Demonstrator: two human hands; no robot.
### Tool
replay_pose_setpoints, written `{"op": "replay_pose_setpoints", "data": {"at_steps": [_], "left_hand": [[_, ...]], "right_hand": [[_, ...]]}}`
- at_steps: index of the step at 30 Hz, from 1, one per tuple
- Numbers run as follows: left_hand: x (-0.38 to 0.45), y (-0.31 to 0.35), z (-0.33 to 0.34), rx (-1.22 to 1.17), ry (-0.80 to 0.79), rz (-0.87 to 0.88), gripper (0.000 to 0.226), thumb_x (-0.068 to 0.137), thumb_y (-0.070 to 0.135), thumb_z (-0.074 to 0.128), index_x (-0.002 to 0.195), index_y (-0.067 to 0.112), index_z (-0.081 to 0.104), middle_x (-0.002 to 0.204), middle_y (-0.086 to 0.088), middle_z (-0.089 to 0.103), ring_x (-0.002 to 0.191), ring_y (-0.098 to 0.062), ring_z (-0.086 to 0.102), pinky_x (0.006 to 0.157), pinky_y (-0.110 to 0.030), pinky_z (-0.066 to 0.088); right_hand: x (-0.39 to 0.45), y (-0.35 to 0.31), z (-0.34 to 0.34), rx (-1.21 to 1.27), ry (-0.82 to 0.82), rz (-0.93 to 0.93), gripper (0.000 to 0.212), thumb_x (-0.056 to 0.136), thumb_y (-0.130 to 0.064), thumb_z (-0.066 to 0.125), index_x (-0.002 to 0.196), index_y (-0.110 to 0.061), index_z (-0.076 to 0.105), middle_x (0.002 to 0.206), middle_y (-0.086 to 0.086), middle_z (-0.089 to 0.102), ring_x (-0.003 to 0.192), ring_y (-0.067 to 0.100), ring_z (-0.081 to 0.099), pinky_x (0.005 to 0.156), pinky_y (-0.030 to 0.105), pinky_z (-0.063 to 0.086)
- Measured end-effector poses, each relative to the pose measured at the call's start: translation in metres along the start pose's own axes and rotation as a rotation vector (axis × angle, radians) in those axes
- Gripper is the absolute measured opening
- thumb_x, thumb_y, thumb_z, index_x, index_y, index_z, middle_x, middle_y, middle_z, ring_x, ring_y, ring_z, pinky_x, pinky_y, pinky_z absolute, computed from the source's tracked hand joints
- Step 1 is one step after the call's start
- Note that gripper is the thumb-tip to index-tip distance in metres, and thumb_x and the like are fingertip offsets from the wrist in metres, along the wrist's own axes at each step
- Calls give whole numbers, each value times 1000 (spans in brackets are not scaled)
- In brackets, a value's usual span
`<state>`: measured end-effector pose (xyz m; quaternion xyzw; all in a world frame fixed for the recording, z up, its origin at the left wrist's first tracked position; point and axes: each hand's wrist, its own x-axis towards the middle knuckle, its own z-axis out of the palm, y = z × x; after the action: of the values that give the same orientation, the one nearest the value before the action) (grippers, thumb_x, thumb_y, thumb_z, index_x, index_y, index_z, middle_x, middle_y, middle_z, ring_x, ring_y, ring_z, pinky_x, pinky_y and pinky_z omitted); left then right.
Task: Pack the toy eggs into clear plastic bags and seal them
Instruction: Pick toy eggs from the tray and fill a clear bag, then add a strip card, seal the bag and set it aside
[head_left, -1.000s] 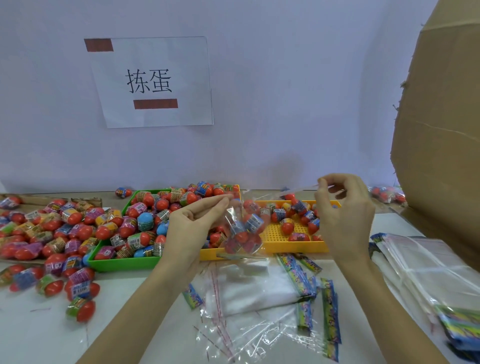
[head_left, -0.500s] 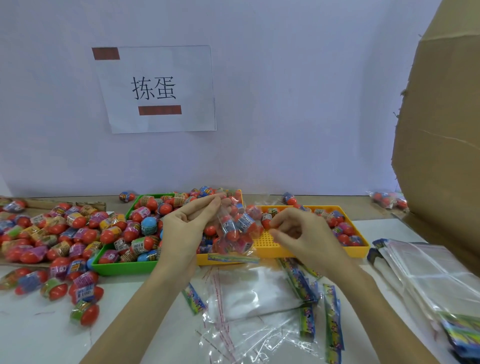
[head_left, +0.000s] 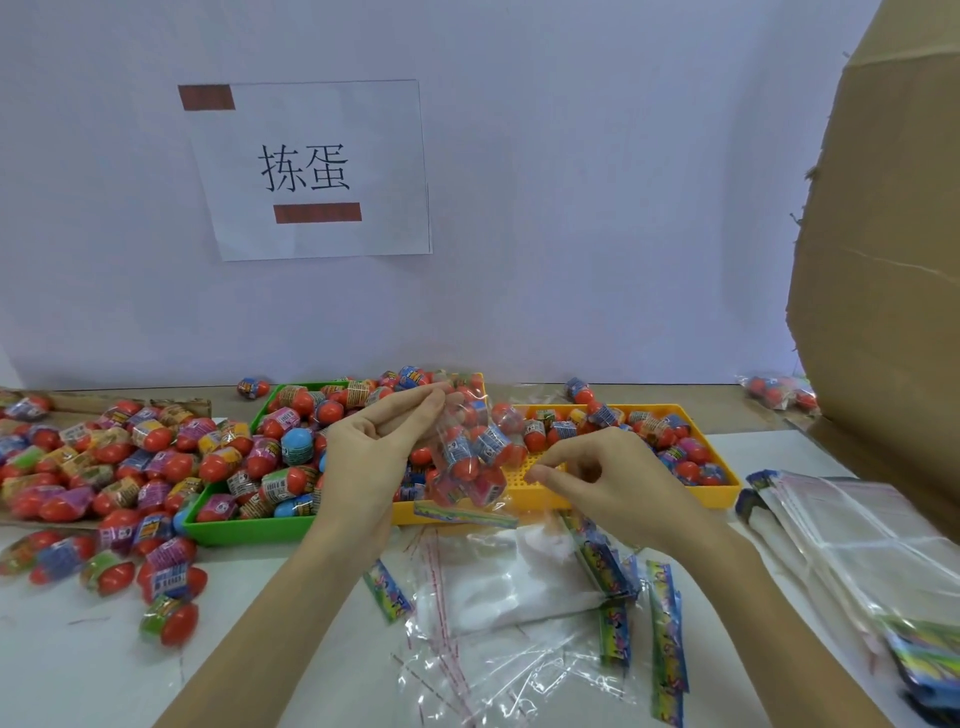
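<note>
Right now I see my left hand (head_left: 374, 447) held up over the trays, with its fingers and thumb pinching the top of a clear plastic bag (head_left: 470, 452). The bag hangs down from that pinch, and it is full of toy eggs with red ends and bright wrappers. It hangs in the air in front of the spot where the green tray (head_left: 244, 527) and the yellow tray (head_left: 727, 491) meet. My right hand (head_left: 618, 483) is just beside the bag, lower and to the right. Its fingers are curled, with the thumb and first finger tips close together near the bag's edge, but I cannot tell if they touch the plastic or hold anything. The green tray is packed with toy eggs (head_left: 291, 415), mostly red ones and a few blue ones. The yellow tray has more eggs along its back and right side, and a bare dotted floor at the front. A big heap of loose eggs (head_left: 93, 457) lies on the table (head_left: 78, 665) left of the green tray. Empty clear bags (head_left: 493, 623) with rainbow strips lie flat on the table below my hands, and a stack of more bags (head_left: 852, 551) sits at the right. A brown cardboard box (head_left: 883, 260) stands at the far right, and a paper sign (head_left: 311, 166) hangs on the wall behind.
</note>
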<state>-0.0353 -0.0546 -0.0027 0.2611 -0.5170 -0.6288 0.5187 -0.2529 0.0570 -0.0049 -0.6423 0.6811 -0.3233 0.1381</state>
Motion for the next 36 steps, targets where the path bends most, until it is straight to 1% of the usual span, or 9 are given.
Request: {"op": "replay_pose_setpoints", "data": {"at_steps": [2,4,8,12,15,19,24,30,36], "left_hand": [[-2,1,2,-17,-5,1,30,86,19,79,115,10,81,111,-11,81,107,-24,79,85,-22,62],[-3,2,4,-20,-10,3,30,83,22,79,111,12,82,109,-11,82,103,-23,80,82,-20,61],[-3,0,3,-9,-9,-6,33,82,25,80,112,13,82,109,-10,82,104,-22,79,86,-25,63],[-3,-2,3,18,-2,-19,38,82,27,79,117,12,80,108,-9,82,105,-22,79,90,-28,64],[-3,-2,4,33,-3,-15,40,82,27,78,118,12,80,109,-8,82,106,-21,79,92,-31,63],[-3,-3,4,22,-22,-12,37,83,26,79,117,11,80,110,-9,82,106,-24,79,90,-29,63],[-6,-5,6,43,-63,-21,32,87,25,78,116,12,81,111,-10,82,107,-24,78,92,-30,63],[-4,-8,5,13,-178,-124,40,88,29,77,124,10,77,119,-9,80,113,-24,77,85,-21,60],[2,-12,-5,-16,-315,-223,48,83,15,81,130,7,72,127,-12,76,121,-24,73,90,-23,60]], "right_hand": [[-1,0,-2,31,-3,13,22,107,-40,56,114,-35,77,53,-2,64,44,11,49,55,27,52],[0,-4,-2,140,44,36,25,111,-28,49,120,-32,72,59,0,68,45,13,55,56,29,56],[0,-14,0,461,160,80,22,109,-22,55,116,-26,76,82,-2,75,63,11,66,53,17,46],[-3,-15,-3,584,105,177,21,108,-22,57,109,-21,78,69,9,74,51,18,64,43,19,42],[-4,-17,-5,628,100,178,20,107,-16,60,111,-19,79,91,2,81,77,16,77,56,21,56],[-5,-21,-2,674,106,136,20,100,-33,68,115,-25,80,107,-8,81,103,6,75,78,22,61],[-5,-22,6,670,214,130,13,94,-31,78,101,-21,82,95,-2,81,95,14,75,72,20,58],[-2,-17,7,672,262,167,9,95,-25,78,98,-16,81,88,1,79,86,12,74,68,17,56],[-2,-14,6,683,288,196,6,94,-20,78,97,-16,81,86,0,79,81,9,74,68,17,57]]}}
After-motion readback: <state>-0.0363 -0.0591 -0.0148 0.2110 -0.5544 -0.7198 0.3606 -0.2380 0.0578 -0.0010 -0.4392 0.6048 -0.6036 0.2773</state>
